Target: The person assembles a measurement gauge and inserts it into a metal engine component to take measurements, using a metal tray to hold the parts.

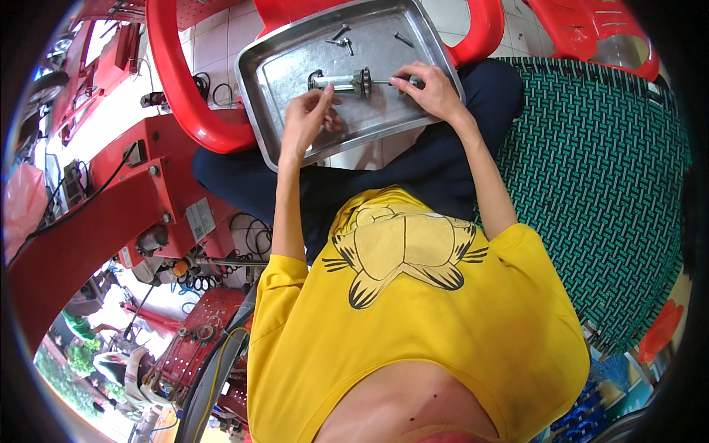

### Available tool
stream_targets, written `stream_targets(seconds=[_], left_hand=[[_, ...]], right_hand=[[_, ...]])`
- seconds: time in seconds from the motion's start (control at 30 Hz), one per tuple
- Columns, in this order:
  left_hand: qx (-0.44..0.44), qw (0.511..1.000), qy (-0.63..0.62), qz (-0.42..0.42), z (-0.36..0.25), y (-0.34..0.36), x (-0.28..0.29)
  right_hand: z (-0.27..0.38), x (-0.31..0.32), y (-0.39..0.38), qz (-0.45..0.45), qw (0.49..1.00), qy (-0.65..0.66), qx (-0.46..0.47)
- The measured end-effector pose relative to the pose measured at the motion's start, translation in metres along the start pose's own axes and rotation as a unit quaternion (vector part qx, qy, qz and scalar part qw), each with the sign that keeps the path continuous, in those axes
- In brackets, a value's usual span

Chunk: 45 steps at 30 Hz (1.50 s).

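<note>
A steel tray sits over my crossed legs. In it lies a silver cylindrical hub with dark toothed flanges at both ends. My left hand pinches the hub near its left end, fingers curled beneath. My right hand grips the small end piece of a thin rod that extends from the hub's right flange; much of that piece is hidden by my fingers. Several small bolts or fittings lie loose toward the back of the tray.
Red plastic chairs surround the tray. A green woven seat is at right. Red machinery with cables and hoses fills the left. At lower left a person in green is partly visible.
</note>
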<state>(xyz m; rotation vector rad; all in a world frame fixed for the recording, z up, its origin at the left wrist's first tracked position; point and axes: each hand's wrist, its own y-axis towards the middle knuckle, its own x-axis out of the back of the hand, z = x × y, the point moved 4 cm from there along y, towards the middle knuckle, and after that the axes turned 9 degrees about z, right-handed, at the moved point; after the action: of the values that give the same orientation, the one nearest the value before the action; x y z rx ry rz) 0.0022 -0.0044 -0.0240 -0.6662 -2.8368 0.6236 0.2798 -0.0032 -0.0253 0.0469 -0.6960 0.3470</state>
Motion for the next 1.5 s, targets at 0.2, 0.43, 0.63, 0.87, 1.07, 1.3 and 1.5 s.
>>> stream_targets(seconds=[0.2,0.43,0.63,0.87,1.07,1.3,1.5], left_hand=[[-0.229,0.914,0.321,-0.093,-0.038,-0.003,0.028],[-0.251,0.916,0.312,-0.013,-0.019,0.004,0.029],[-0.234,0.886,0.398,-0.051,-0.006,0.010,0.036],[-0.260,0.850,0.445,-0.109,-0.005,0.012,0.037],[-0.224,0.867,0.426,-0.128,-0.004,0.008,0.042],[-0.219,0.891,0.383,-0.107,-0.008,0.010,0.040],[-0.237,0.864,0.432,-0.103,-0.013,0.005,0.036]], right_hand=[[-0.002,-0.001,0.001,-0.036,0.999,-0.009,0.028],[0.006,0.005,0.001,-0.015,1.000,0.010,0.004],[-0.002,0.001,0.007,-0.065,0.998,-0.008,0.011],[-0.011,0.002,0.034,0.000,0.987,-0.147,0.071],[-0.014,0.001,0.044,-0.008,0.995,-0.054,0.078],[-0.014,-0.009,0.048,-0.008,0.998,-0.062,0.025],[-0.006,-0.005,0.044,-0.026,0.995,-0.055,0.075]])
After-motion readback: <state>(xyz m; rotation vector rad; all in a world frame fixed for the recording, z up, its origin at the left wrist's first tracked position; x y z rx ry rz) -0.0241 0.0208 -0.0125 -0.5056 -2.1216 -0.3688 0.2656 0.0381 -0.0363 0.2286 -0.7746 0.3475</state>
